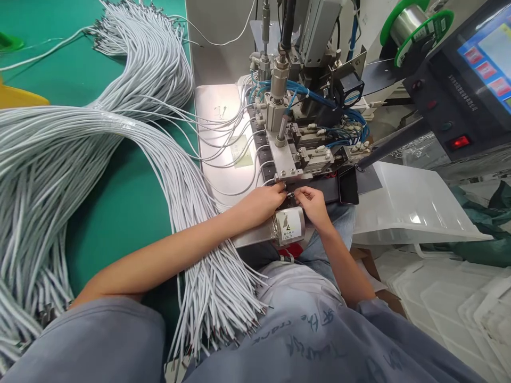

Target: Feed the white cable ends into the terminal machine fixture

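At the front of the soldering machine [279,133], my left hand [265,202] is closed, its fingertips pressed together against the black fixture [265,154]. What these fingers hold is hidden. A white cable [268,182] passes right by them. Facing it from the right, my right hand [313,205] pinches thumb to forefinger on a small pale wire end [290,194], too small to see well. Several white cables lie across the white plate [217,181] with their ends in the fixture. A labelled, tape-wrapped cylinder [290,226] sits just below both hands.
Large bundles of white cables [155,69] cover much of the green table [120,213], one draping beside my left forearm. A solder wire spool [411,26] and a control screen [485,58] stand at right. A phone [348,185] and a translucent plastic sheet [415,205] lie right of my right hand.
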Demonstrator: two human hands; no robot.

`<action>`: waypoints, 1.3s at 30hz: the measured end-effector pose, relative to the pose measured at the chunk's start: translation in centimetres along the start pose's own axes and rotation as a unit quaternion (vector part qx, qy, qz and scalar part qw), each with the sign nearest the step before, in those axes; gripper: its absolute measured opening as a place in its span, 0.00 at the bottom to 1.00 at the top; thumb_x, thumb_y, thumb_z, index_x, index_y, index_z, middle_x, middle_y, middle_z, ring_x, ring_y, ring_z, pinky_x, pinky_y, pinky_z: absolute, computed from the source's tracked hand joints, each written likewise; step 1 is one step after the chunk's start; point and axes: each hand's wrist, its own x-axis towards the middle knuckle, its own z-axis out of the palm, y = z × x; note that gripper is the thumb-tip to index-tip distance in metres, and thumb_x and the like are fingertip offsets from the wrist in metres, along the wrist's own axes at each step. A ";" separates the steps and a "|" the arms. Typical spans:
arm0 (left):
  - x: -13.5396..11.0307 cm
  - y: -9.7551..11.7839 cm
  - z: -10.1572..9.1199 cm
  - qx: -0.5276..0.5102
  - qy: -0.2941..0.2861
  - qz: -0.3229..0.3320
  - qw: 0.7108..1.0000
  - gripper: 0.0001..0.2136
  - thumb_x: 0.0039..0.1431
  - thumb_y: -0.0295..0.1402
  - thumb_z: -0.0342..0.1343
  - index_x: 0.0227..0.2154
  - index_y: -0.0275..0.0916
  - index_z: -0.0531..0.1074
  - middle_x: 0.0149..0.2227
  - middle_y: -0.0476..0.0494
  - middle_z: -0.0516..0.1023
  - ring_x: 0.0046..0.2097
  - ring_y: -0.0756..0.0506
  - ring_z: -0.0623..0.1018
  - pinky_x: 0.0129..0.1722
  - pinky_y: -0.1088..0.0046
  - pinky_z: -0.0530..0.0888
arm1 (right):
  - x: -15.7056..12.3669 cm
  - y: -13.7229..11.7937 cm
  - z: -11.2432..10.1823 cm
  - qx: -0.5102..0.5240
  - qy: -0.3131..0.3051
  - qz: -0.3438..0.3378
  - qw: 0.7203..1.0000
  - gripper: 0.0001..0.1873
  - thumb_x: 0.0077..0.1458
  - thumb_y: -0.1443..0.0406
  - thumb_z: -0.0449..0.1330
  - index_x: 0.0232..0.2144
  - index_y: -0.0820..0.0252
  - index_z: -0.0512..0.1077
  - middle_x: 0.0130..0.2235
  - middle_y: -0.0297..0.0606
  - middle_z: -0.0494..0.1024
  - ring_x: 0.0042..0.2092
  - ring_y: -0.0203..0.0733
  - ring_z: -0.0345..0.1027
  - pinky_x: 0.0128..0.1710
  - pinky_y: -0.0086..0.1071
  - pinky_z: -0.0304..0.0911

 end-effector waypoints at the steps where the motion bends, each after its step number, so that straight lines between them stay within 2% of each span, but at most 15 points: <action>1: 0.0 0.0 0.0 -0.002 0.005 0.004 1.000 0.13 0.58 0.20 0.44 0.41 0.31 0.70 0.37 0.40 0.72 0.33 0.47 0.76 0.30 0.72 0.70 | 0.0 0.0 0.0 -0.001 -0.004 0.002 1.000 0.10 0.43 0.58 0.59 0.22 0.60 0.69 0.20 0.30 0.66 0.24 0.33 0.58 0.26 0.30 0.57; 8: -0.1 -0.5 0.3 0.021 0.034 0.045 0.998 0.13 0.60 0.24 0.44 0.44 0.31 0.70 0.37 0.39 0.71 0.33 0.46 0.75 0.29 0.72 0.70 | 0.0 -0.1 -0.2 -0.035 -0.022 0.004 0.999 0.10 0.45 0.58 0.57 0.23 0.59 0.68 0.20 0.30 0.65 0.24 0.34 0.58 0.26 0.30 0.55; 15: -0.1 -0.4 0.1 0.025 0.037 0.048 0.998 0.13 0.60 0.23 0.44 0.44 0.31 0.70 0.36 0.39 0.70 0.34 0.46 0.75 0.29 0.73 0.69 | 0.0 0.0 0.1 -0.049 -0.021 0.004 0.999 0.10 0.47 0.58 0.56 0.23 0.59 0.66 0.20 0.29 0.64 0.23 0.33 0.56 0.25 0.29 0.53; 22: -0.1 -0.2 -0.1 0.024 0.029 0.046 0.998 0.14 0.60 0.23 0.44 0.47 0.30 0.69 0.38 0.38 0.70 0.36 0.45 0.76 0.30 0.71 0.70 | -0.4 -0.5 0.0 -0.054 -0.019 -0.011 0.998 0.11 0.48 0.57 0.55 0.23 0.58 0.64 0.20 0.28 0.62 0.23 0.33 0.54 0.25 0.29 0.53; 30: -0.1 -0.1 -0.7 0.010 -0.012 0.030 0.999 0.15 0.60 0.23 0.43 0.48 0.31 0.68 0.42 0.35 0.71 0.39 0.44 0.76 0.33 0.70 0.71 | -0.1 0.1 -0.2 -0.067 -0.027 -0.006 0.997 0.11 0.47 0.57 0.55 0.23 0.59 0.65 0.20 0.29 0.63 0.24 0.33 0.56 0.25 0.29 0.54; 35: -0.1 0.0 -0.8 0.009 -0.013 0.036 0.999 0.14 0.61 0.23 0.43 0.46 0.30 0.69 0.41 0.35 0.71 0.39 0.45 0.76 0.34 0.71 0.71 | 0.1 0.0 0.0 -0.029 -0.013 0.014 0.999 0.11 0.45 0.57 0.57 0.25 0.59 0.67 0.23 0.31 0.67 0.25 0.35 0.61 0.24 0.30 0.58; 39: -0.3 0.0 -0.6 0.017 0.003 0.036 0.999 0.13 0.61 0.23 0.43 0.44 0.31 0.70 0.42 0.35 0.71 0.39 0.45 0.76 0.34 0.70 0.70 | 0.5 0.0 0.1 -0.029 -0.014 0.034 0.999 0.11 0.43 0.56 0.58 0.23 0.59 0.66 0.20 0.30 0.66 0.23 0.34 0.59 0.23 0.29 0.57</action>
